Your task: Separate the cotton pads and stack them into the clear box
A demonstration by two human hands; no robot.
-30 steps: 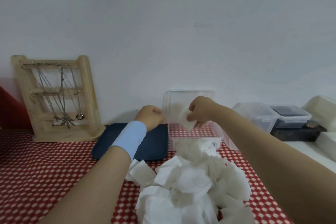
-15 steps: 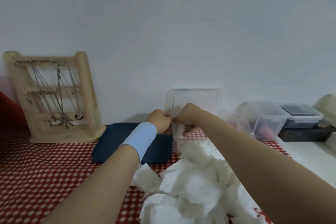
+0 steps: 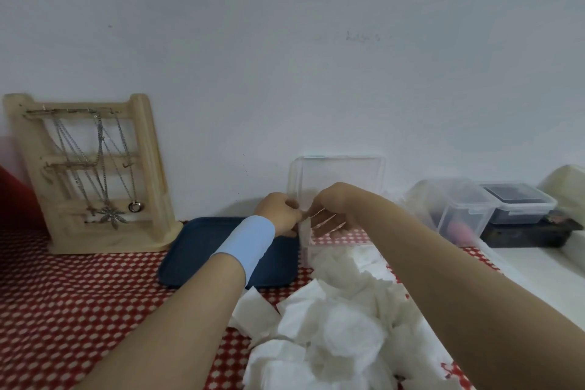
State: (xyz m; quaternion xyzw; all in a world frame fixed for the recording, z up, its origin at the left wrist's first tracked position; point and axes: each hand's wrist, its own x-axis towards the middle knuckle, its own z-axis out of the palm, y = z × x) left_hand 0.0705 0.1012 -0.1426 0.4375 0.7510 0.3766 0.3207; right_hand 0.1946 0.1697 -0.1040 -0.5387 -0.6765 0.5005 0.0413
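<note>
Left hand [image 3: 278, 215], right hand [image 3: 333, 206] both pinch cotton pad [image 3: 304, 228] — over clear box [image 3: 348, 245].

Single head-worn camera looks forward and down, close over the table [image 3: 63, 294].

My left hand [image 3: 278, 214] and right hand [image 3: 332, 206] meet, both pinching one cotton pad [image 3: 304, 227]. My right fingers [image 3: 327, 221] fan out below the pinch.
</note>
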